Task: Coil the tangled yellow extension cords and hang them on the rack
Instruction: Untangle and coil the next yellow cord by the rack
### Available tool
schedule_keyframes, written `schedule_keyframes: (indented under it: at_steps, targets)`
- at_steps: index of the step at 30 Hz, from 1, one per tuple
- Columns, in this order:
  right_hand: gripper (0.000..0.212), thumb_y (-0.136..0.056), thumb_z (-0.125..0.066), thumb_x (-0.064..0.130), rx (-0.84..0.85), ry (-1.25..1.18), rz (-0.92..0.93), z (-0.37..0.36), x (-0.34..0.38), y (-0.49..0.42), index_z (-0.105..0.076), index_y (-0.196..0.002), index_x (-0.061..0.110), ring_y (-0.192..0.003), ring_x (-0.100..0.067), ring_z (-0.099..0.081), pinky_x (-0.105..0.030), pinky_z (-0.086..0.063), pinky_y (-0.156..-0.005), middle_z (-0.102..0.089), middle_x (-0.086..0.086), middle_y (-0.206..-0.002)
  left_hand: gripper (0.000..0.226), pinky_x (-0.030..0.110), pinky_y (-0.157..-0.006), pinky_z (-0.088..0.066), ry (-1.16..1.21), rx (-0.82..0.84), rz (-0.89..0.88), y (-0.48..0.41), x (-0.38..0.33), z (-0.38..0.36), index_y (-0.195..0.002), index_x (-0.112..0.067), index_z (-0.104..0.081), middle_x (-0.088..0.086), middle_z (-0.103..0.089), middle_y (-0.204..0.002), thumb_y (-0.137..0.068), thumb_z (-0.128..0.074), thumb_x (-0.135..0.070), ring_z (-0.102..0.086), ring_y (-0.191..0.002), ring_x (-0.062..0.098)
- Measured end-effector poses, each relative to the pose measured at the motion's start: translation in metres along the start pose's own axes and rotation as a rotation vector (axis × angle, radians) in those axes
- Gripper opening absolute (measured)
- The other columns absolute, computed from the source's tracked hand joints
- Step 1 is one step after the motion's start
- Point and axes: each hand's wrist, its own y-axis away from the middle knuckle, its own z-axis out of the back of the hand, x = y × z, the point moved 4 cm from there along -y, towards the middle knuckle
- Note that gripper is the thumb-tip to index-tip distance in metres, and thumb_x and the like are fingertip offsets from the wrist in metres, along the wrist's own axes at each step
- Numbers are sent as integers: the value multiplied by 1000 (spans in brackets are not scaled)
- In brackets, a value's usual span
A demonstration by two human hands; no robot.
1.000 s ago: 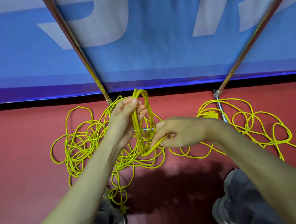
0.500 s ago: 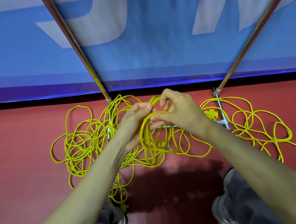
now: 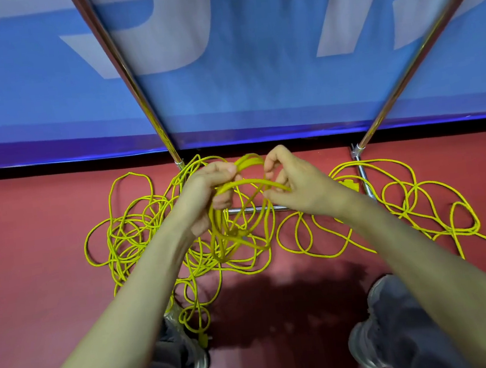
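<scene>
Yellow extension cords (image 3: 133, 234) lie tangled on the red floor (image 3: 31, 236) at the foot of the rack (image 3: 280, 209), with a dense heap on the left and a looser spread on the right. The left hand (image 3: 204, 200) grips a small coil (image 3: 219, 237), its fingers curled round the bunched loops. The right hand (image 3: 299, 190) pinches the next strand (image 3: 253, 181) between thumb and forefinger. Each new loop should likely match the held ones in size and lie flat in the left grip, with slack drawn free of the heap. Bare floor shows to the left and toward the shoes (image 3: 391, 318). The rack's slanting poles (image 3: 121, 67) hem in the far side.
</scene>
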Motion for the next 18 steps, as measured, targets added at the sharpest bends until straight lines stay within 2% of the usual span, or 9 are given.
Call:
schedule_keyframes:
  at_steps: [2, 3, 4, 6, 8, 11, 13, 15, 18]
  targets:
    - [19, -91, -59, 21, 31, 216, -23, 4, -19, 2, -42, -97, 17, -71, -1, -48, -21, -35, -67, -50, 7, -85, 13, 10, -30, -19, 207, 28, -3, 0, -11, 10, -75, -5, -55, 4, -43, -66, -87, -49, -8, -27, -30, -1]
    - [12, -94, -55, 26, 67, 235, -72, 6, -31, 4, -46, -93, 18, -72, -7, -51, -26, -37, -69, -53, 8, -80, 10, 10, -29, -20, 311, 50, -14, 1, -18, 16, -77, -4, -56, 2, -46, -65, -84, -52, -10, -28, -29, -1]
    - [14, -96, -52, 30, 92, 204, -117, 9, -40, 6, -49, -87, 19, -71, -13, -54, -31, -41, -70, -56, 7, -75, 8, 9, -29, -22, 394, 79, -28, 1, -23, 21, -81, -3, -56, 1, -50, -65, -81, -56, -12, -29, -29, 0]
    - [19, -96, -50, 33, 45, 81, -137, 14, -46, 7, -52, -78, 27, -67, -14, -52, -34, -43, -69, -55, 4, -68, 22, 9, -30, -25, 447, 120, -44, 1, -26, 29, -88, -4, -51, -2, -55, -66, -73, -65, -14, -32, -29, 1]
    - [16, -96, -51, 36, -44, -89, -81, 19, -36, 3, -56, -82, 28, -64, -11, -45, -31, -38, -66, -48, 4, -66, 26, 10, -30, -25, 358, 72, -63, 0, -23, 33, -87, -5, -49, -1, -55, -65, -70, -66, -14, -31, -30, 0]
    - [31, -94, -42, 45, -62, -240, -18, 19, -18, -2, -60, -103, 21, -65, -7, -43, -23, -37, -67, -45, 12, -63, 4, 12, -30, -23, 79, -5, -63, -1, -15, 29, -89, -5, -47, 1, -61, -69, -89, -51, -7, -30, -31, 2]
    - [31, -97, -40, 41, -90, -234, -26, 21, -17, -3, -61, -104, 21, -63, -1, -44, -18, -37, -68, -51, 18, -62, 5, 13, -31, -22, -33, -2, -36, -1, -10, 29, -89, -5, -47, 1, -62, -69, -94, -46, -6, -31, -30, 3]
    - [24, -99, -42, 35, -118, -190, -39, 25, -20, -1, -63, -100, 23, -67, 4, -48, -21, -40, -74, -59, 26, -72, 5, 13, -32, -23, -30, 15, -22, 0, -10, 31, -85, -6, -49, 3, -63, -70, -88, -51, -9, -32, -30, 4]
    - [23, -97, -46, 37, -149, -110, -42, 27, -26, -2, -67, -97, 27, -75, 10, -53, -22, -38, -78, -64, 22, -87, 7, 11, -33, -24, 10, 43, -28, 0, -11, 33, -84, -4, -48, 5, -63, -71, -82, -51, -10, -33, -31, 5]
